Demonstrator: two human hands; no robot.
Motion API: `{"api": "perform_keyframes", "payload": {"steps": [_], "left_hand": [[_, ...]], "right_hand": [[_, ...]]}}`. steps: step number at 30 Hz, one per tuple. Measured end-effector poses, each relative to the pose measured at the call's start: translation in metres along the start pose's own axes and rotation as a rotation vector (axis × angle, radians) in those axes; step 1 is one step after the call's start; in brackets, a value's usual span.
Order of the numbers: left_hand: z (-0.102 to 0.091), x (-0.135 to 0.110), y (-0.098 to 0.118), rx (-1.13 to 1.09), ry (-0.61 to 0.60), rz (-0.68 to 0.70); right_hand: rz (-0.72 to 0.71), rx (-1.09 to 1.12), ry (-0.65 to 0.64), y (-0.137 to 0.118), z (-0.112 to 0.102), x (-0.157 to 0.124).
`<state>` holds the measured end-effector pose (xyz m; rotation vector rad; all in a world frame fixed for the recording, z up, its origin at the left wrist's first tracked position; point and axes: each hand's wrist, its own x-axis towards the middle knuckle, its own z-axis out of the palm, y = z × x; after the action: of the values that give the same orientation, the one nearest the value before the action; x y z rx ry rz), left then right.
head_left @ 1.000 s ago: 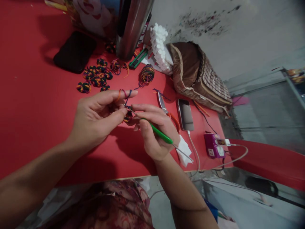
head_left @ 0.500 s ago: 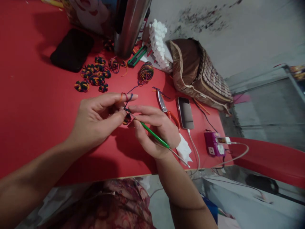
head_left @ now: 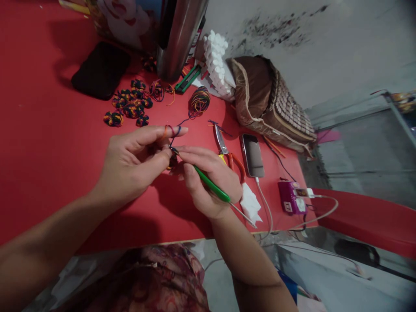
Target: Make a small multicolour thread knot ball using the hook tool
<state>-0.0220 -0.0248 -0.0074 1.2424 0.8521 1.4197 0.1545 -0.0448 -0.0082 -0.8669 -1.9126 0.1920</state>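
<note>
My left hand [head_left: 134,158] pinches a small multicoloured crochet piece [head_left: 172,162], mostly hidden behind thumb and fingers. Yarn loops around its stretched index finger and runs back to a multicoloured yarn ball [head_left: 199,100]. In my right hand [head_left: 211,180] is a crochet hook with a green handle [head_left: 211,184], gripped between thumb and fingers. The hook's tip meets the yarn at my left fingertips. Several finished-looking crochet flowers [head_left: 133,109] in dark, orange and red yarn lie beyond my left hand.
Scissors [head_left: 221,139] with orange handles lie right of my right hand, beside a charging phone [head_left: 252,155]. Farther back are a green cutter [head_left: 188,79], a metal flask [head_left: 178,39], a black pouch [head_left: 100,70] and a brown bag [head_left: 273,99]. A purple adapter [head_left: 290,197] sits near the right edge.
My right hand has shifted slightly left, and its fingers have closed in nearer the hook's tip. More of the scissors' handles shows. My left hand stays almost still.
</note>
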Motion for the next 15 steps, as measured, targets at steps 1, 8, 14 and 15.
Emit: {"api": "perform_keyframes", "payload": {"steps": [1, 8, 14, 15], "left_hand": [[-0.0003, 0.0001, 0.0004, 0.008, -0.005, 0.002], [-0.0039, 0.003, 0.0053, 0.093, -0.043, 0.011], [-0.0062, 0.0023, -0.0018, 0.176, -0.032, 0.13], [-0.0062, 0.0022, -0.0024, 0.191, -0.027, 0.176]], "right_hand": [[0.006, 0.013, 0.002, -0.0006, -0.0003, 0.0004], [0.044, 0.08, -0.006, -0.0029, -0.0019, 0.0042], [0.078, 0.063, -0.008, -0.0047, -0.0051, 0.0043], [0.086, 0.06, -0.005, -0.0049, -0.0053, 0.0043]]}}
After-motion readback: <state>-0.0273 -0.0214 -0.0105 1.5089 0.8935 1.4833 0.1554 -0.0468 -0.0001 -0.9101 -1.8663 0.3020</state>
